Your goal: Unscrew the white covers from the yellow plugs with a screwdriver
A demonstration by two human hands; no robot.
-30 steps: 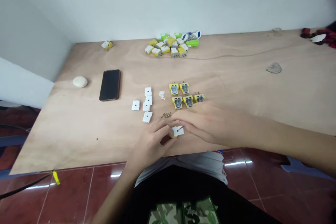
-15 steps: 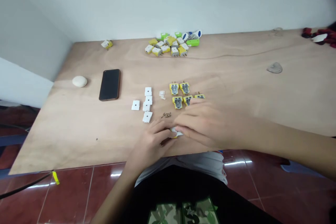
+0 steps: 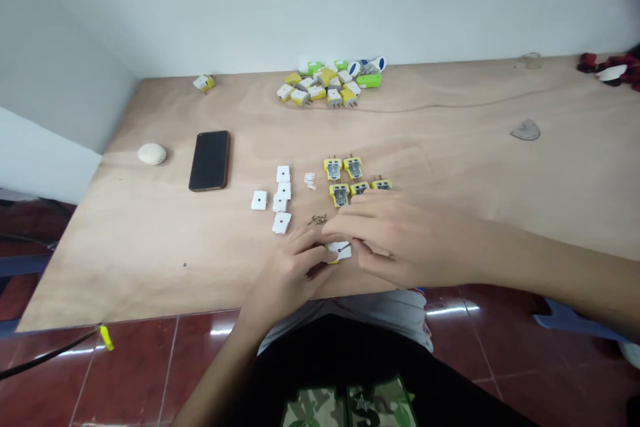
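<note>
My left hand (image 3: 295,270) is closed on the left side of a plug (image 3: 344,254) with a white cover and a yellow edge, which lies near the table's front edge. Over its right side, my right hand (image 3: 390,233) has its fingers drawn together at a thin dark rod (image 3: 346,247). One end of the rod meets the hole in the cover; my fingers hide the other end. Just beyond lie small brass-coloured screws (image 3: 318,219). Open yellow plug halves (image 3: 340,195) with grey insides sit past my right hand, one partly covered by it.
White plug covers (image 3: 281,222) lie left of the screws, near small white clips (image 3: 310,178). A phone (image 3: 209,161) and a white rounded object (image 3: 152,154) are farther left. Assembled plugs (image 3: 316,90) are heaped by the wall. A grey flat piece (image 3: 526,129) lies right.
My right fingers have shifted off the white cover, so more of it shows, along with the thin dark rod at its hole. My left hand stays on the plug.
</note>
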